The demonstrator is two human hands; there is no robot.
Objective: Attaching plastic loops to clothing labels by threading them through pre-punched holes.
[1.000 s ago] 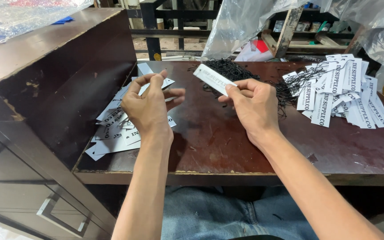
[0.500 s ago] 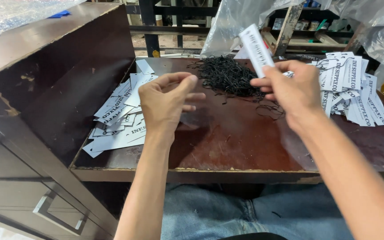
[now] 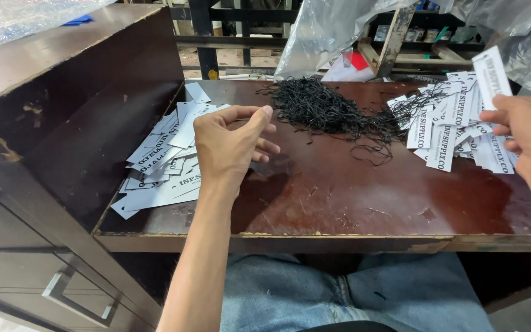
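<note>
From the head view, the left hand is held up over the brown table, back toward the camera, with its thumb and first finger pinched together and the other fingers curled; I cannot tell if anything thin is between them. The right hand is lifted at the far right edge and pinches a white tag that stands up above its fingers. A pile of black strings lies between the two hands, farther back. More white tags lie just left of the right hand, and loose tags lie left of the left hand
</note>
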